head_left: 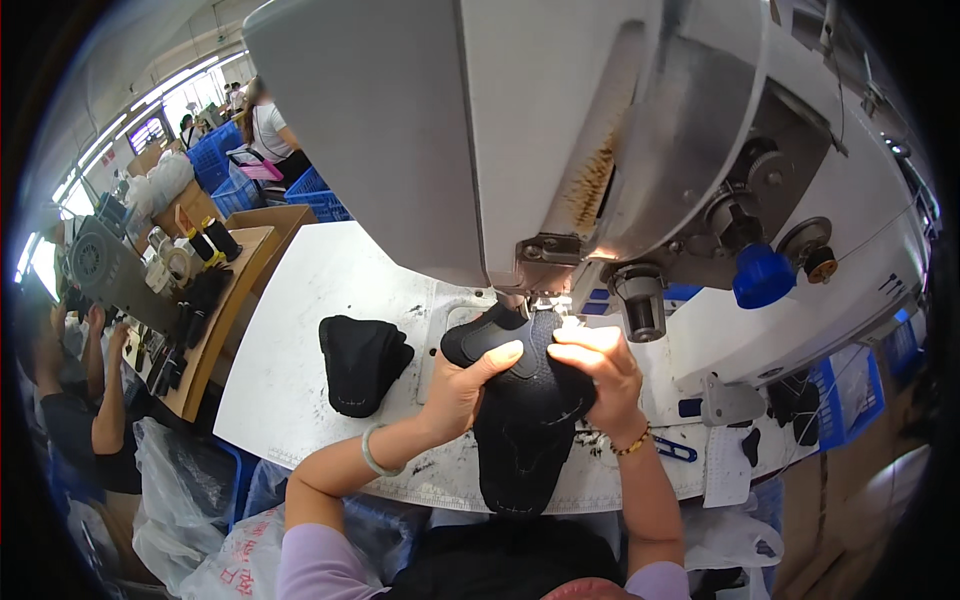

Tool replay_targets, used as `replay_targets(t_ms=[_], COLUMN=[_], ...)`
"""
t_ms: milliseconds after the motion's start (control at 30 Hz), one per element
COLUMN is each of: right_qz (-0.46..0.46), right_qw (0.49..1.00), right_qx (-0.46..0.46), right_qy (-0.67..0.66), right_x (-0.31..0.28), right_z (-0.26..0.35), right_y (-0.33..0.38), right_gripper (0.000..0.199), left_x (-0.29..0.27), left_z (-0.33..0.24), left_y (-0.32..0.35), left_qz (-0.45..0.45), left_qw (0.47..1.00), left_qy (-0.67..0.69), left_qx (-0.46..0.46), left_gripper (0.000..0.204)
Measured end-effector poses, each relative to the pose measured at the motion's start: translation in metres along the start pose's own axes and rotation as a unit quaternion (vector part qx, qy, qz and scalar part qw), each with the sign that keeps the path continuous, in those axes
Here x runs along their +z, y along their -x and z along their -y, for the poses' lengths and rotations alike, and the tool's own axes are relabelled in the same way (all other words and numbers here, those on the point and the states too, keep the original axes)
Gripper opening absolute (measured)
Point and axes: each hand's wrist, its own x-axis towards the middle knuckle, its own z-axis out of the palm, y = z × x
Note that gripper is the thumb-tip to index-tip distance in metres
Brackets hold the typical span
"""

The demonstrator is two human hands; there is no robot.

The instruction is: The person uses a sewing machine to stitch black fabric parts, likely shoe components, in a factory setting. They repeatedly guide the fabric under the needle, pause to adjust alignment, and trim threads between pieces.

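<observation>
Left hand (462, 385): closed on the black shoe upper (522, 400), thumb pressed flat across its top. Right hand (600, 372): fingers curled, gripping the same piece from the right. Shoe upper: held under the needle of the white sewing machine (560, 130), lower end hanging over the near edge. Counter (320, 290): white; stack of black pieces (362, 362) left of the hands. Far left: blue crates (228, 175), seated workers.
</observation>
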Motion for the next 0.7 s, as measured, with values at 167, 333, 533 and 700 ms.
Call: replay_targets(t_ms=[167, 333, 533, 700], right_qz=[-0.014, 0.001, 0.021, 0.03], right_qw=[0.994, 0.982, 0.983, 0.982], right_qx=[0.06, 0.117, 0.117, 0.132], right_qy=[-0.085, -0.149, -0.14, -0.133], right_x=[-0.005, -0.007, -0.01, -0.008], right_z=[-0.006, -0.017, -0.016, -0.015], right_y=[-0.006, 0.0, 0.004, 0.004], right_gripper=[0.03, 0.029, 0.03, 0.03], left_x=[0.016, 0.022, 0.019, 0.017], left_z=[0.002, 0.002, 0.0, -0.009], left_y=[0.007, 0.007, 0.004, -0.003], left_qz=[-0.023, -0.032, -0.022, 0.003], left_qw=[0.989, 0.972, 0.96, 0.944], left_qy=[-0.131, -0.212, -0.258, -0.311], left_qx=[0.068, 0.095, 0.109, 0.114], left_gripper=[0.023, 0.022, 0.022, 0.022])
